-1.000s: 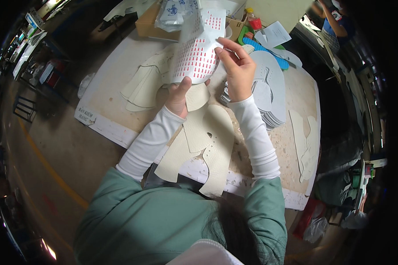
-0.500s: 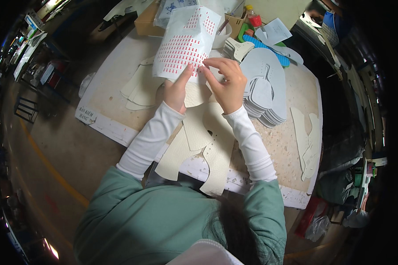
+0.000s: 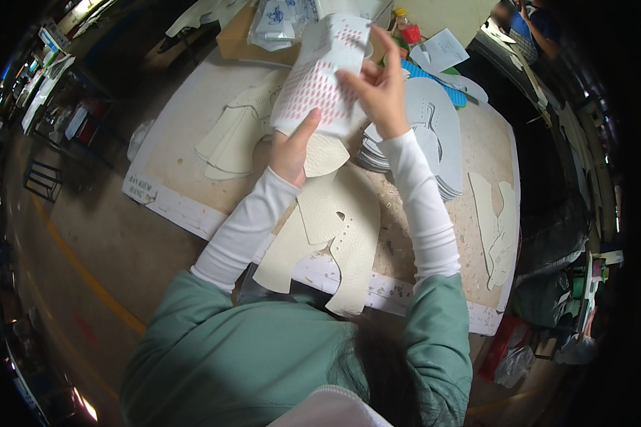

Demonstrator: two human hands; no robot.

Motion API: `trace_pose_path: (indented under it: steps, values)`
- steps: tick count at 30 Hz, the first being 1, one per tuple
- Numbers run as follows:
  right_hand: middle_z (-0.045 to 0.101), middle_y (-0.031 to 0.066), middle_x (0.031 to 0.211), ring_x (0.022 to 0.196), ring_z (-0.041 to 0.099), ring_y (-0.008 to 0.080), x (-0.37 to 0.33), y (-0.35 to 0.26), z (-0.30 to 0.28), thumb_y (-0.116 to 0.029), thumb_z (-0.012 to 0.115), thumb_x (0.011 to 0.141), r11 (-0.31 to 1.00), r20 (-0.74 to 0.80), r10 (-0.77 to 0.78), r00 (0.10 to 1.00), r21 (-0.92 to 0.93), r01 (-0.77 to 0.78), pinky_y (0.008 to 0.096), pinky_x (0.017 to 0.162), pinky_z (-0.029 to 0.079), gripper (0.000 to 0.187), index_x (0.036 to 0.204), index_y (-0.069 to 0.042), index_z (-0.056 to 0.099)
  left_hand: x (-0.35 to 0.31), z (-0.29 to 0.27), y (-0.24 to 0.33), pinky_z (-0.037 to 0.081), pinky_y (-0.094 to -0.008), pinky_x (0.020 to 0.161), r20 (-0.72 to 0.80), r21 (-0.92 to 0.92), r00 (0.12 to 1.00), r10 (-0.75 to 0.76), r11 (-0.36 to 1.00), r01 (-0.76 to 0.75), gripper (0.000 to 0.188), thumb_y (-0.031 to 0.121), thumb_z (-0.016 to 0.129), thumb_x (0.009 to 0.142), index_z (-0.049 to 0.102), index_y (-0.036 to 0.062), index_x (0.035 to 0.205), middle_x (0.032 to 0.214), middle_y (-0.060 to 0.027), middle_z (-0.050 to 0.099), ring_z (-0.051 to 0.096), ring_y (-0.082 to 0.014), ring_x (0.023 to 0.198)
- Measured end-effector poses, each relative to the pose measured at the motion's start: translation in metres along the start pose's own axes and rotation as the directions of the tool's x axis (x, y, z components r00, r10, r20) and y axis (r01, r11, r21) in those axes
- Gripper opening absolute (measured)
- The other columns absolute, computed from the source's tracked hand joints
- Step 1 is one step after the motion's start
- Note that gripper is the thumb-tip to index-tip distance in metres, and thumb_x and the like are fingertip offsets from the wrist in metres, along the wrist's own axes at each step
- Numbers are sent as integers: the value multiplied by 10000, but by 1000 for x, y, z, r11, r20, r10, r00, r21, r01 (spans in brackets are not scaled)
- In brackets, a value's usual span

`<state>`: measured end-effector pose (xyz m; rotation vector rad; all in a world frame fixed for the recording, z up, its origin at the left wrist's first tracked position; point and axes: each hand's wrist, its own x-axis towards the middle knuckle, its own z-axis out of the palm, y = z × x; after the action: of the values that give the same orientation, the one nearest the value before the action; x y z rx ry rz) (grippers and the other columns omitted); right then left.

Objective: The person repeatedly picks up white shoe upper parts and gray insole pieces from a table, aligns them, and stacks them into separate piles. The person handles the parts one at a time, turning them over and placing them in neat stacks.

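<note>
My left hand (image 3: 292, 153) grips the lower edge of a white sheet of small red arrow stickers (image 3: 317, 96), its thumb lying on the front. A cream textured leather piece (image 3: 326, 155) sticks out under the sheet beside that hand. At the sheet's right edge is my right hand (image 3: 384, 89), thumb over the printed face and forefinger stretched upward; the other fingers are partly hidden. The sheet is bent and blurred. Below both hands, cut cream leather pieces (image 3: 335, 220) with punched holes overlap the table's near edge.
Stacked grey cut pieces (image 3: 445, 117) stand right of my hands. More cream pieces lie on the table (image 3: 185, 135) at left (image 3: 235, 135) and far right (image 3: 491, 228). Behind are a cardboard box (image 3: 238, 39), plastic bags (image 3: 278, 25), a blue perforated item (image 3: 449, 92) and a red bottle (image 3: 408, 30).
The sticker sheet has shifted right and bent. My right hand has moved up and right, its forefinger now stretched out instead of pinching near the arrows. My left hand has moved slightly right.
</note>
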<state>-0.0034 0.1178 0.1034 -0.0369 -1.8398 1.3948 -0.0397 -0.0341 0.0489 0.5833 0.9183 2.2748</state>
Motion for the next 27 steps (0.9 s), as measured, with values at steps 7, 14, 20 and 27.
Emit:
trace_pose_path:
  steps: [7,14,20,27]
  values:
    - [556,157,1137,982,559,210,104,55,-34,-31,586,822,969,-297,-246,922,-88,230,294,836,453,798,1436,-79,78,0,1,6,406,-458,970,29,-168,989,-145,975,148,465,304,374,942,371,6,1299,1163,-187,509,488,-312,1143]
    - [666,143,896,814,654,228,119,83,-16,-60,648,745,885,-356,-185,916,-465,-2,321,804,491,827,1431,-177,200,-3,-19,0,450,-410,896,51,-321,983,-176,929,183,411,225,415,842,470,-43,1149,1078,-168,571,576,-266,996]
    - [677,131,897,817,644,328,107,126,-12,-110,647,719,733,-219,2,976,-663,-150,388,805,487,733,1384,-163,344,-1,-15,-3,417,-345,940,-106,-113,983,-151,984,139,440,227,435,880,432,-17,1246,1170,-117,547,537,-203,1077]
    - [663,106,955,932,610,184,72,78,-24,-194,649,793,820,81,-67,994,-563,101,298,859,446,617,1358,-191,401,-3,2,8,408,-353,930,73,-83,997,25,996,-19,450,287,406,976,351,50,1354,1229,-64,494,496,-149,1092]
